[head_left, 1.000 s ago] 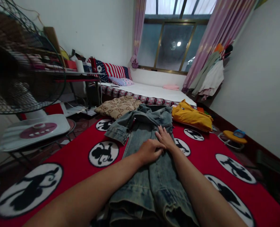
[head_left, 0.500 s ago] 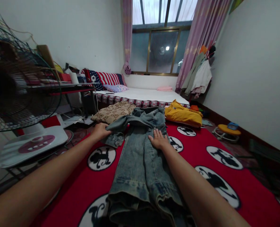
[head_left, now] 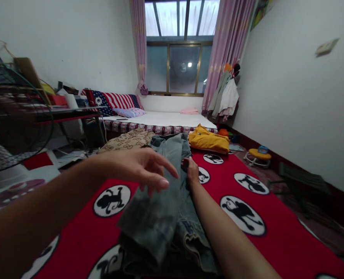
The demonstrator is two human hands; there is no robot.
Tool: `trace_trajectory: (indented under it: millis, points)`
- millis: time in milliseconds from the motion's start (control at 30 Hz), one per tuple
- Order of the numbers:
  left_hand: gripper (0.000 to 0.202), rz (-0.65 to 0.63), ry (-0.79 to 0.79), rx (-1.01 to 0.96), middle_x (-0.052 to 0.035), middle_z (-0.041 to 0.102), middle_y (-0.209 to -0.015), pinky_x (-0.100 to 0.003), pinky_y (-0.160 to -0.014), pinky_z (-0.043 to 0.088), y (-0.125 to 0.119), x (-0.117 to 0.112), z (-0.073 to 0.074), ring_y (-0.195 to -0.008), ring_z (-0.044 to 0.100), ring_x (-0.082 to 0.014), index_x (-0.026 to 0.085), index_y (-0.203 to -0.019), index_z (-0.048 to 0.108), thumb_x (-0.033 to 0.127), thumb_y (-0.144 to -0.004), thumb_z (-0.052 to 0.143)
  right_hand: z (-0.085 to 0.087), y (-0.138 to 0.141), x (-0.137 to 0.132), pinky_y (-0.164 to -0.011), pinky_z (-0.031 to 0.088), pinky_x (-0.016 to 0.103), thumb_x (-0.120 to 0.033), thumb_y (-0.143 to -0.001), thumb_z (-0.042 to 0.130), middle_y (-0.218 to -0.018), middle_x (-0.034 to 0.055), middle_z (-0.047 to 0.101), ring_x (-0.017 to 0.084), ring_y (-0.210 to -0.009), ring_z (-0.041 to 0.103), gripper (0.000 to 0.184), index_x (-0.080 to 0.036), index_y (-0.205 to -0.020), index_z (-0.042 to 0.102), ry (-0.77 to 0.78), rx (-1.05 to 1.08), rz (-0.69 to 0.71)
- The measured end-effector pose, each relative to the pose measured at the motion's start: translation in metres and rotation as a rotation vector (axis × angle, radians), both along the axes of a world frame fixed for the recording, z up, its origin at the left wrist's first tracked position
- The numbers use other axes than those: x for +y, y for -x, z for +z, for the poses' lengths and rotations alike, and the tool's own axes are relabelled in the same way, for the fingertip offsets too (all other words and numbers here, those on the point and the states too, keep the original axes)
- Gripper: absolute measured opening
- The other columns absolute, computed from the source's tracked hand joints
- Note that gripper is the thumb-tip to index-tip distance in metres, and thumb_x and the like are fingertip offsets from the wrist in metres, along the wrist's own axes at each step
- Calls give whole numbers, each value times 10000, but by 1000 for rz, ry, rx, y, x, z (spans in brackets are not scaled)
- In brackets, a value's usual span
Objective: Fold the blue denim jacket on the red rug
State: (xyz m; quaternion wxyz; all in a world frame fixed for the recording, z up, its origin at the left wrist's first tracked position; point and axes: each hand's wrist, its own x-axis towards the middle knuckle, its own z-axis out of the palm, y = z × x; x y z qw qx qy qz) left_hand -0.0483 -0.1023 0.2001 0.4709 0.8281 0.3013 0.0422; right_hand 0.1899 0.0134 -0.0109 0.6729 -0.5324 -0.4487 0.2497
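Observation:
A faded blue denim jacket [head_left: 172,193] lies lengthwise on a red blanket [head_left: 215,228] with black monkey figures in white ovals. Its left sleeve is laid down along the body, the lower end blurred. Above that sleeve hovers my left hand [head_left: 141,166], its fingers loosely bent and apart, holding nothing. At the jacket's right edge, my right hand [head_left: 192,170] has its fingers curled on the denim. Beyond the jacket rest a folded brown patterned garment [head_left: 125,140] on the left and a folded yellow garment [head_left: 209,139] on the right.
A fan [head_left: 15,128] and a cluttered table [head_left: 70,110] stand to the left. At the back is a bed [head_left: 166,119] under the window. On the right are a small yellow stool [head_left: 259,154] and a dark folding stool [head_left: 302,182].
My left hand has let go of the sleeve, which now lies down along the jacket's body. My right hand went from flat on the denim to curled at its edge. The view has turned right.

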Motion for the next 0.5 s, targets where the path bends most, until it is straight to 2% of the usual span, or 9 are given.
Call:
trace_trajectory:
  millis: [67,100,133,200,267,333,367,433,500]
  points:
    - [451,-46,38,-9,-41,718,-769,-224,-553,495,-17,11,-38,-665,672,-178,186,-1098,704,418,-712,738,3,-2,-3,-818,477,327,-649,-860,275,-860,122,725,228,-862,654,632,-170,-789,680,23,-52,-52]
    - [412,12,-10,-47,-48,715,-759,-241,-566,503,-25,21,-57,-672,670,-185,179,-1061,715,428,-732,708,4,-2,-4,-822,466,322,-661,-852,274,-849,120,722,228,-864,645,633,-179,-742,668,36,-96,-70]
    - [361,128,-117,-124,-57,710,-746,-259,-579,508,-32,34,-75,-679,665,-194,170,-993,731,424,-742,681,5,-3,-5,-821,456,318,-665,-844,283,-833,114,717,226,-859,635,623,-184,-706,654,40,-130,-76]
    - [281,365,-364,-260,-78,718,-861,-316,-727,527,-43,65,-104,-818,666,-228,172,-926,741,335,-701,698,4,-2,-6,-796,446,308,-654,-819,346,-779,84,698,215,-822,613,568,-187,-671,632,36,-148,-54]
    - [328,640,-452,-405,-94,694,-1029,-352,-870,497,-49,97,-124,-1020,620,-268,179,-941,725,245,-621,743,3,-2,-6,-759,441,292,-611,-760,476,-729,46,673,199,-780,591,459,-185,-668,623,22,-135,-26]
    - [393,862,-320,-499,-111,659,-1109,-355,-879,492,-52,126,-139,-1097,584,-276,173,-991,683,244,-612,760,1,-2,-4,-706,436,276,-542,-682,586,-656,8,629,182,-713,562,355,-190,-632,596,14,-124,-2]
    - [391,926,-220,-517,-117,658,-1090,-348,-834,507,-53,137,-145,-1063,600,-267,168,-1007,657,287,-647,751,0,-3,-2,-678,432,270,-513,-658,607,-614,-9,597,172,-676,544,323,-196,-604,572,14,-117,3]
    - [363,960,-49,-517,-109,673,-960,-323,-707,528,-54,154,-155,-886,652,-230,162,-1007,615,420,-759,671,-2,-7,1,-645,426,260,-479,-656,589,-563,-31,542,158,-640,514,292,-207,-570,526,11,-82,-6]
    - [387,929,71,-523,-85,669,-831,-291,-621,525,-56,162,-164,-721,655,-185,163,-989,596,519,-845,550,-4,-16,5,-647,433,259,-467,-690,525,-569,-31,536,157,-656,514,274,-216,-581,506,9,-21,-56]
